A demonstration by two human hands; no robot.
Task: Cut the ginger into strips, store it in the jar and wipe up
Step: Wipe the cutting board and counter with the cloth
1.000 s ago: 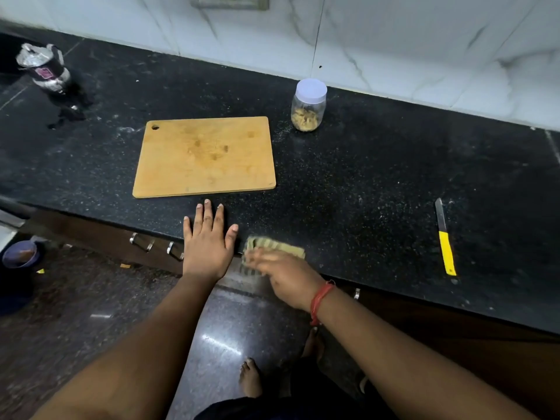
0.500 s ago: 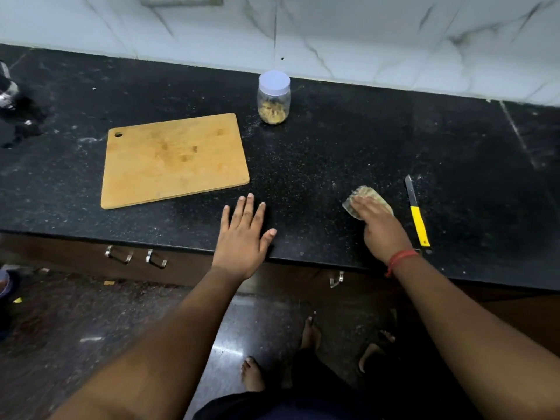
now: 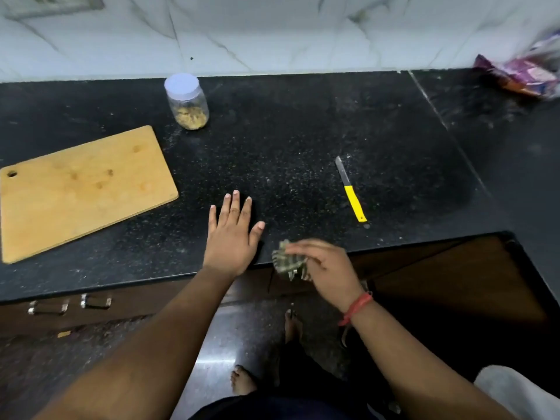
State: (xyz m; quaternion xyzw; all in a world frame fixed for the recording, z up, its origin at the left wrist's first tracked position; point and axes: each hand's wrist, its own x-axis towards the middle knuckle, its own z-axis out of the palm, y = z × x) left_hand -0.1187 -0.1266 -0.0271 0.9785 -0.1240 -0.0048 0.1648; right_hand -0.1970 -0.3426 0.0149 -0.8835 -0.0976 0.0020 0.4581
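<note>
A clear jar (image 3: 188,101) with a white lid stands near the wall, ginger strips in its bottom. The bare wooden cutting board (image 3: 81,189) lies to its left. A yellow-handled knife (image 3: 351,190) lies on the black counter (image 3: 288,147) at the right. My left hand (image 3: 231,237) rests flat on the counter near its front edge, fingers spread. My right hand (image 3: 324,265) grips a crumpled greenish cloth (image 3: 288,263) at the counter's front edge, just right of my left hand.
A purple and white packet (image 3: 527,71) lies at the far right against the marble wall. Drawer handles (image 3: 69,304) sit below the counter. My bare feet (image 3: 242,378) stand on the dark floor. The counter turns a corner at the right.
My right hand has dragged the cloth from beside the knife back left to the counter's front edge. My left hand has stayed flat on the counter.
</note>
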